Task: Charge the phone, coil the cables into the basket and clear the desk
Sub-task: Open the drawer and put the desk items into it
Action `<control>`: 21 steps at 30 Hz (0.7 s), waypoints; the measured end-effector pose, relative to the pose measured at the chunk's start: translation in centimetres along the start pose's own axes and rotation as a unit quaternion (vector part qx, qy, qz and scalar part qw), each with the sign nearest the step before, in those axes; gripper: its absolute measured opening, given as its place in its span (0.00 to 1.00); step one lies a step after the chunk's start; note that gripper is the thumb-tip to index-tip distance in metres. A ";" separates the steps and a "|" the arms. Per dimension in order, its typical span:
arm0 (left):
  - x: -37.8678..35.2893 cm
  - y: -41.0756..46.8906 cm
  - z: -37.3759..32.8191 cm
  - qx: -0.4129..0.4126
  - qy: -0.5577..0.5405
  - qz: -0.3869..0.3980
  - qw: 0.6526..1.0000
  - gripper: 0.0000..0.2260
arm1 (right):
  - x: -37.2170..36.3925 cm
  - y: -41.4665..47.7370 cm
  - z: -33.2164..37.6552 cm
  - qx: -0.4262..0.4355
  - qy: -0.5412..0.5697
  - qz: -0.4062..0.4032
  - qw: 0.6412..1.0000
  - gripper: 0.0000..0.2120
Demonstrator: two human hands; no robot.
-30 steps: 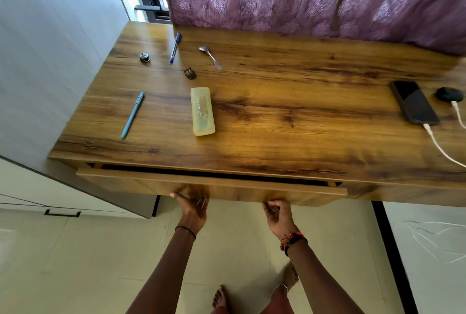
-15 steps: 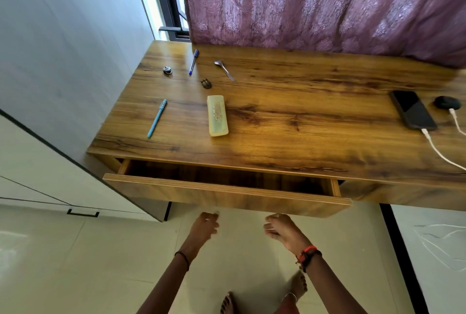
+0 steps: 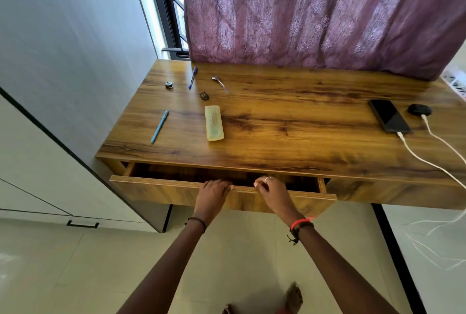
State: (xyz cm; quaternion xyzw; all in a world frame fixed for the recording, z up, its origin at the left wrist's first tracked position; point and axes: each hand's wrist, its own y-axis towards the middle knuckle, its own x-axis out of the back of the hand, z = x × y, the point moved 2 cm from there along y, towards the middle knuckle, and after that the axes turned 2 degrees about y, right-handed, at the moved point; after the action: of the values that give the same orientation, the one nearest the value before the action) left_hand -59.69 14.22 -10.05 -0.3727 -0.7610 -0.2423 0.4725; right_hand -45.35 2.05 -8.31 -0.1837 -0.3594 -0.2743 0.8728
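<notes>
On the wooden desk (image 3: 302, 137) a black phone (image 3: 389, 119) lies at the right with a white cable (image 3: 428, 159) plugged into it. A small black object (image 3: 419, 109) beside it has a second white cable (image 3: 443, 139). The drawer (image 3: 164, 188) under the desktop stands partly open; its inside is dark. My left hand (image 3: 213, 195) and my right hand (image 3: 273, 192) sit side by side on the top edge of the drawer front, fingers curled over it. No basket is in view.
On the left half lie a light-blue pen (image 3: 159, 126), a dark-blue pen (image 3: 193, 77), a spoon (image 3: 220, 84), a yellow case (image 3: 214, 122), a small round object (image 3: 169, 84) and a dark clip (image 3: 203, 96). A power strip (image 3: 455, 82) sits far right. Purple curtain behind, wall left.
The drawer has slid out from nearly closed to partly open. Both hands left its underside, hung free for a moment, and now hold its top edge.
</notes>
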 end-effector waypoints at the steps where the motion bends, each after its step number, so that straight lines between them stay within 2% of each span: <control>1: 0.0 0.1 0.0 0.004 -0.007 -0.002 1.000 0.14 | -0.3 0.0 -0.8 -0.001 -0.019 0.017 1.000 0.13; 7: 0.9 0.0 -0.8 0.042 -0.042 0.043 0.997 0.12 | -0.9 -0.5 -2.0 -0.012 -0.008 0.018 1.000 0.15; 21: 0.5 -4.7 -1.5 0.091 -0.063 0.068 0.992 0.11 | -1.7 -4.6 -2.4 -0.015 0.031 0.056 0.998 0.15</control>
State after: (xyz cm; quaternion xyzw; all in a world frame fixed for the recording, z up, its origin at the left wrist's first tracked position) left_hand -62.73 10.48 -9.05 -0.3933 -0.7810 -0.1160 0.4709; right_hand -47.92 -2.19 -10.62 -0.2085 -0.3172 -0.2360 0.8945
